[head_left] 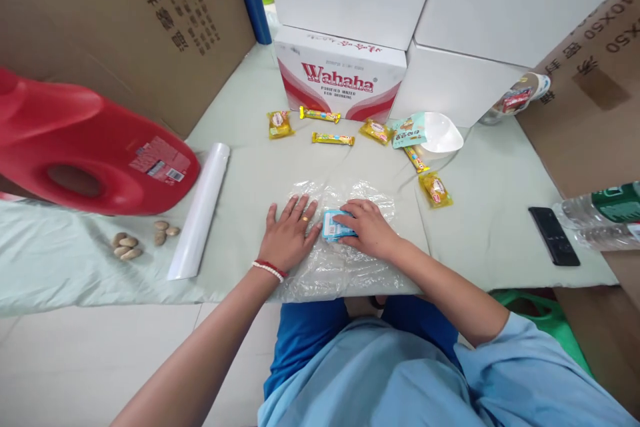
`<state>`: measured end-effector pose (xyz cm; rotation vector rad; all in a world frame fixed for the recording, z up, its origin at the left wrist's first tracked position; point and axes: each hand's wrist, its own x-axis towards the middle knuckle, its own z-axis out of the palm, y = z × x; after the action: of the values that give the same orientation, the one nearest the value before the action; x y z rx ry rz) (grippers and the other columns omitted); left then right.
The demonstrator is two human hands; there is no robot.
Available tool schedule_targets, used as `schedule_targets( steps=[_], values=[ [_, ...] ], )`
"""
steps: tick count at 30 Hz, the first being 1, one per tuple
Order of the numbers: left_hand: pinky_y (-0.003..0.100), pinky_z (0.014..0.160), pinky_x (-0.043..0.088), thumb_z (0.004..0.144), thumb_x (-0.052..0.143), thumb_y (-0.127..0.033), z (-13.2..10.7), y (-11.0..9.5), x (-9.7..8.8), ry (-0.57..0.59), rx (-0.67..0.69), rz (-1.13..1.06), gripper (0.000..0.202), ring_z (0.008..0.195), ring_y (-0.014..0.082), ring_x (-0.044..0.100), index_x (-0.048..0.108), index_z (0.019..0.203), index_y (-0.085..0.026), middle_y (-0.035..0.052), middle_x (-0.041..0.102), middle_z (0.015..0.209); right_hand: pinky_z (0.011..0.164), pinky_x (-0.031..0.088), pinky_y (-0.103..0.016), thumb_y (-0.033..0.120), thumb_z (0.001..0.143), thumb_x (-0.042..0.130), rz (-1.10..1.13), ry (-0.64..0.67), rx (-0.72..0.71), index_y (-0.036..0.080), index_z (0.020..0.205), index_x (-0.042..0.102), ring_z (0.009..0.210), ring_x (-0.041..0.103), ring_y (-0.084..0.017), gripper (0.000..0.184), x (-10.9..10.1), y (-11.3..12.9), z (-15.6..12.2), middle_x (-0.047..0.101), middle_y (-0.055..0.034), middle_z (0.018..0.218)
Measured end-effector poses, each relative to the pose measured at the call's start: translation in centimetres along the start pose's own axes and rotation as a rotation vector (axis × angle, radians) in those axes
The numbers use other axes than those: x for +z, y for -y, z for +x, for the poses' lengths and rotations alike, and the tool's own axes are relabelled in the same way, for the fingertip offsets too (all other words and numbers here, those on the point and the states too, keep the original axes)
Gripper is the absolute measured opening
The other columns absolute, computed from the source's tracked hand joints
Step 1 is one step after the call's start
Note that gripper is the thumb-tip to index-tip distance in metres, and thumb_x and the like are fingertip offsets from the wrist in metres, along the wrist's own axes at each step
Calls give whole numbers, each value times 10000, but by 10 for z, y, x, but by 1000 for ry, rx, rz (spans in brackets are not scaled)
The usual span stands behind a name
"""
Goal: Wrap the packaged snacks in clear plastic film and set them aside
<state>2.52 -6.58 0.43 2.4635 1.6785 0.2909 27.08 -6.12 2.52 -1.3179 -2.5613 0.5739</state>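
A clear, wrinkled plastic sheet [345, 275] is spread on the cloth near the front edge. On its middle lies a small light-blue and white packet [332, 224], partly covered by fingers; its contents cannot be made out. My right hand [371, 230] curls over the packet's right side, with the thumb and fingers gripping it. Flat on the left part of the sheet rests my left hand [289, 235], fingers spread and holding nothing. Its thumb tip is close beside the packet's left edge.
Several yellow-wrapped snacks [333, 139] lie before a Wahaha carton [345, 73]. A white bowl [443, 133] partly sits under a green packet [409, 129]. Left are a film roll [200, 213], nuts [125, 245] and a red jug [110, 147]; right, a black phone [554, 236] and bottles [595, 207].
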Motion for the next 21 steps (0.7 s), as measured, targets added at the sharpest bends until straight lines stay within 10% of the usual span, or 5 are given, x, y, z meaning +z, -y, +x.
schedule_targets(
  steps=[21],
  values=[
    [689,1279,235,1078,306,-516,4,19,-11,75,-24,-164,612,1598,314,342,412,1620,-251,133,353,1727,1235,281,-610,388,871,842,28,-46,-17,266,1372,656,1400,499,-333,548,7,-13,-3,605,-142,1432]
  ],
)
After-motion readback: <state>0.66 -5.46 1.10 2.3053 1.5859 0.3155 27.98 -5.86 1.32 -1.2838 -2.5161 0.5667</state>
